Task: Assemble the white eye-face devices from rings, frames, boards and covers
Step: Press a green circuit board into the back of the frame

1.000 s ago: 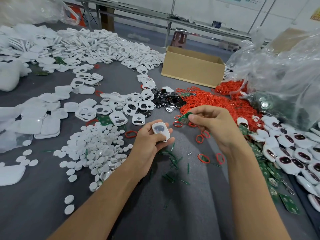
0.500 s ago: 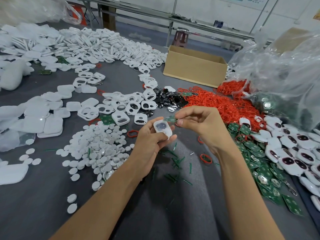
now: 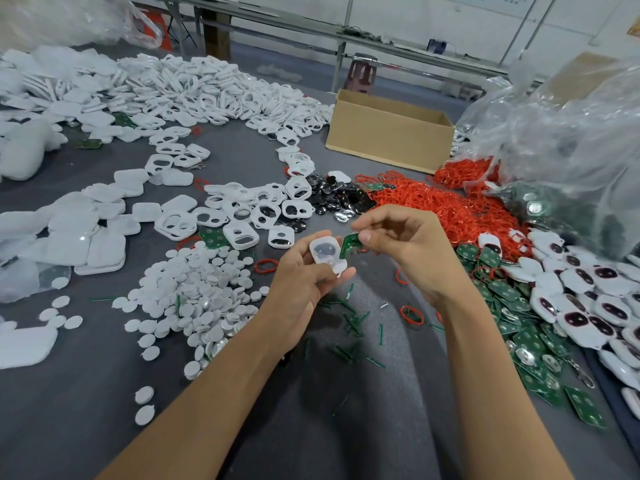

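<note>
Many finished devices [image 3: 585, 306] lie heaped at the right, yet big piles of frames [image 3: 242, 216], boards [image 3: 533, 341] and red rings [image 3: 446, 206] remain, so much work is left. Mid-scene, the left hand [image 3: 301, 282] clamps a white shell [image 3: 327, 252] with a grey window, while the right hand [image 3: 412, 251] pinches a green board [image 3: 349, 244] touching the shell's right edge, not yet seated.

On the grey cloth-covered table [image 3: 346, 427], the heap of small white round plastic discs [image 3: 194, 289] lies near left, the white plastic frames with two eye openings [image 3: 242, 213] just beyond it. The pile of red rubber rings [image 3: 440, 206] sits right of centre, the open brown cardboard box [image 3: 389, 133] behind it. Green printed circuit boards [image 3: 530, 337] spread along the near right (finished white eye-face devices [image 3: 588, 306] beside them), under the clear plastic bag [image 3: 571, 140].
</note>
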